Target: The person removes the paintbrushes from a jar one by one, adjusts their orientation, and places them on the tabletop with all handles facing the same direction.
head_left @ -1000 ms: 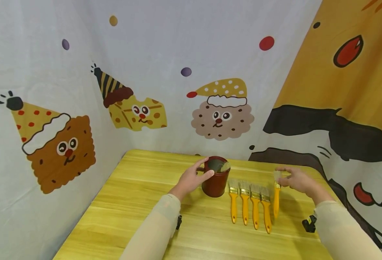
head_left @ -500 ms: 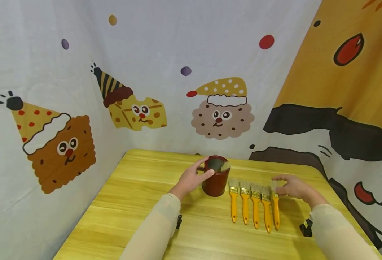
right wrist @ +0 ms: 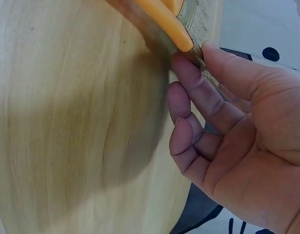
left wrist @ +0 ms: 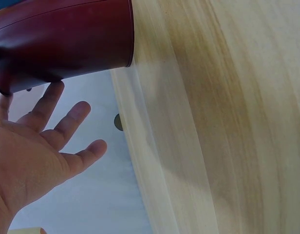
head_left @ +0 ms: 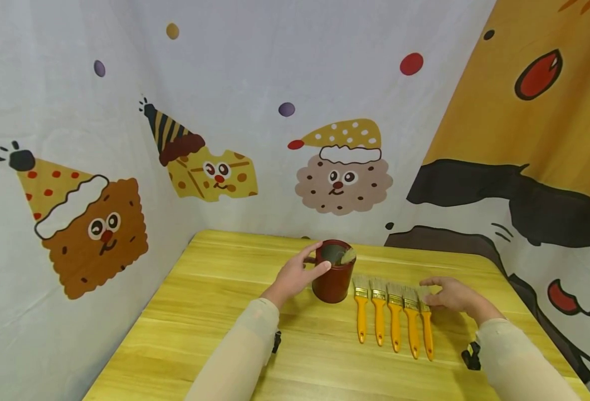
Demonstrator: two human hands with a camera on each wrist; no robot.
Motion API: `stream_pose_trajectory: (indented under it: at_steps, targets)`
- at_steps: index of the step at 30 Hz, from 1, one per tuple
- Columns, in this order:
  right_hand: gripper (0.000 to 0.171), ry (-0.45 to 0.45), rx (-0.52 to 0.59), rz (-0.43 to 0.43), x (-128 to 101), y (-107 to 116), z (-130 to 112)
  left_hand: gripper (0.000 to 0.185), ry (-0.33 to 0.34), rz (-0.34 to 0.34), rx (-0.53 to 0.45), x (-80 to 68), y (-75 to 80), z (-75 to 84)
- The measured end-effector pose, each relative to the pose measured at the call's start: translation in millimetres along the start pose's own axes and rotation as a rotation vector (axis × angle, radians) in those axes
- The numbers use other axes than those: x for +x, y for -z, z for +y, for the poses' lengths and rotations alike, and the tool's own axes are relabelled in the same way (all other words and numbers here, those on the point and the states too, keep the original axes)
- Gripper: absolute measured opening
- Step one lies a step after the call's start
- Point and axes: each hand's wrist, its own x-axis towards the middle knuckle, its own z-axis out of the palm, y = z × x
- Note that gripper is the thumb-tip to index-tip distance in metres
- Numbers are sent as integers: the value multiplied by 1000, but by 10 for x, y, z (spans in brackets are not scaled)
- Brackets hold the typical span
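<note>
1. The rightmost paintbrush (head_left: 426, 328) lies on the yellow wooden table (head_left: 214, 312), last in a row of five yellow-handled brushes, with the right hand (head_left: 450, 295) pinching its bristle end between thumb and fingertips. In the right wrist view the thumb and index finger close on the ferrule (right wrist: 201, 61), the other fingers curl loosely, and the handle (right wrist: 164, 22) is cut off by the top edge.

2. The other four brushes (head_left: 385, 314) lie parallel just left of it, bristles pointing far, handles pointing near.

3. The left hand (head_left: 295, 275) grips the dark red cup (head_left: 332, 273) to the left of the brushes, thumb on the near side of the wall, fingers reaching round the far side. A brush head (head_left: 347, 257) leans against the rim inside the cup; its handle is hidden.

4. A second ago the rightmost brush was held farther off and apart from the row; it now lies flat, aligned beside the others. The left hand and cup have not moved.

5. The left wrist view shows the left hand's fingers (left wrist: 67, 122) spread nearly straight beside the cup's wall (left wrist: 67, 39), which the head view does not reveal; whether they press it cannot be told there.
</note>
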Motion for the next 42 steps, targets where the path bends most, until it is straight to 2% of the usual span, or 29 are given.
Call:
stream_pose_trajectory:
  at_steps: [10,29,42]
  targets:
    - [63,-27,-7,2,43,-22,37,69,3,3,1,4,1,12]
    - [58,-48,-126,9,34,-19,8,68,9,9,13,24,-16,-13]
    - [58,-61,-137,13,67,-24,52,66,17,11,1,9,-14,4]
